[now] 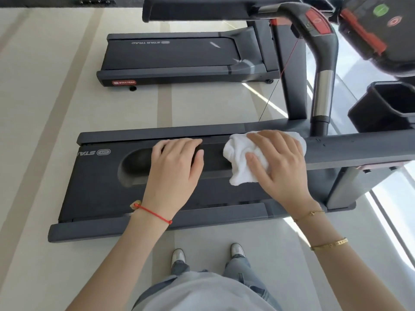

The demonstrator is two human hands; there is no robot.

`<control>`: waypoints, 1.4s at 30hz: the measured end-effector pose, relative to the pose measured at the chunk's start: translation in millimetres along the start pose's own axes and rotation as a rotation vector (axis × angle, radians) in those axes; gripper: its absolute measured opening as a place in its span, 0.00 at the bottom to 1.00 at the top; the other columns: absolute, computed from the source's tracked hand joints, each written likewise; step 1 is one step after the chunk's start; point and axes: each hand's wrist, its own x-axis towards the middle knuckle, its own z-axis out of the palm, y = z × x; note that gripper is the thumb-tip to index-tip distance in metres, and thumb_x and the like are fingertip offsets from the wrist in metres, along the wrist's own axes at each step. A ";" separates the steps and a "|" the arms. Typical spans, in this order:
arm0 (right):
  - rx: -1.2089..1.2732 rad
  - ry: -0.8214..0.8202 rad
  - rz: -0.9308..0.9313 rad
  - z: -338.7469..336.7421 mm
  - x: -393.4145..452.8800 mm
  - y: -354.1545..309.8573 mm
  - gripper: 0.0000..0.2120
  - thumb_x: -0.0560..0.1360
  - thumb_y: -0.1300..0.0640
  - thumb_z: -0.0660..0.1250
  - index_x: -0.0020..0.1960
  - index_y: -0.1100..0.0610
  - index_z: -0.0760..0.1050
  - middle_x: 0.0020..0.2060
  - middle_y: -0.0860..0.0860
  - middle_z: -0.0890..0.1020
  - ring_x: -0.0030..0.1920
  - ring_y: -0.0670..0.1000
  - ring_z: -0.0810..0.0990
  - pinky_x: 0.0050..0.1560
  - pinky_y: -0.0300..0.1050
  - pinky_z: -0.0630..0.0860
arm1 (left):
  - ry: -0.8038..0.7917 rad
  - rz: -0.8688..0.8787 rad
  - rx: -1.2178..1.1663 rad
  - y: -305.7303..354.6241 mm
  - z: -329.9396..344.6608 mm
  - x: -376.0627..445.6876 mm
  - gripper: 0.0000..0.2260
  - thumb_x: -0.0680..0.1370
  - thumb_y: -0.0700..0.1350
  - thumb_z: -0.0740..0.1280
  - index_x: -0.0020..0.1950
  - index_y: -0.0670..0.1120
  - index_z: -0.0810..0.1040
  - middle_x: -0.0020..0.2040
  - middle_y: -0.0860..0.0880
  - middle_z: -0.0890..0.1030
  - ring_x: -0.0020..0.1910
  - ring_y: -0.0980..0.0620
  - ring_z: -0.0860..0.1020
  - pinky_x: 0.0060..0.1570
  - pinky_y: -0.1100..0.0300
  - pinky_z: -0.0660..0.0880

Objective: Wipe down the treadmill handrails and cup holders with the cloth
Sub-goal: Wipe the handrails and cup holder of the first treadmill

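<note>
The cloth (244, 162) is white, soft terry with a fluffy, crumpled nap. The handrail (359, 147) under it looks like matt dark grey plastic or foam, while the upright grip (323, 95) has a shiny brushed-metal sleeve. The floor (56, 97) is smooth, pale and faintly glossy.

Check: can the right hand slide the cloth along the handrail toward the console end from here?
Probably yes. The right hand presses the cloth on the handrail, and the rail to its right looks bare.
</note>
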 end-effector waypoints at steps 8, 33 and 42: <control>-0.034 -0.019 0.113 -61.9 -19.0 125.5 0.19 0.80 0.45 0.55 0.58 0.56 0.77 0.55 0.51 0.79 0.55 0.55 0.75 0.60 0.49 0.68 | -0.024 0.000 0.030 102.1 51.1 25.6 0.16 0.83 0.49 0.55 0.62 0.46 0.79 0.57 0.51 0.82 0.58 0.49 0.79 0.65 0.50 0.66; -0.019 -0.162 -0.133 -78.0 -29.1 178.9 0.23 0.81 0.42 0.57 0.70 0.54 0.72 0.63 0.53 0.76 0.64 0.57 0.72 0.64 0.50 0.66 | 0.046 -0.008 0.062 167.1 89.4 43.2 0.14 0.83 0.49 0.56 0.63 0.49 0.79 0.57 0.55 0.82 0.58 0.53 0.79 0.64 0.51 0.66; 0.037 -0.196 -0.131 -63.7 -28.0 140.8 0.24 0.81 0.42 0.58 0.72 0.53 0.69 0.66 0.52 0.74 0.69 0.58 0.69 0.69 0.52 0.64 | 0.018 0.015 0.050 164.6 86.2 40.9 0.17 0.83 0.49 0.54 0.64 0.47 0.77 0.58 0.53 0.81 0.60 0.52 0.78 0.66 0.52 0.65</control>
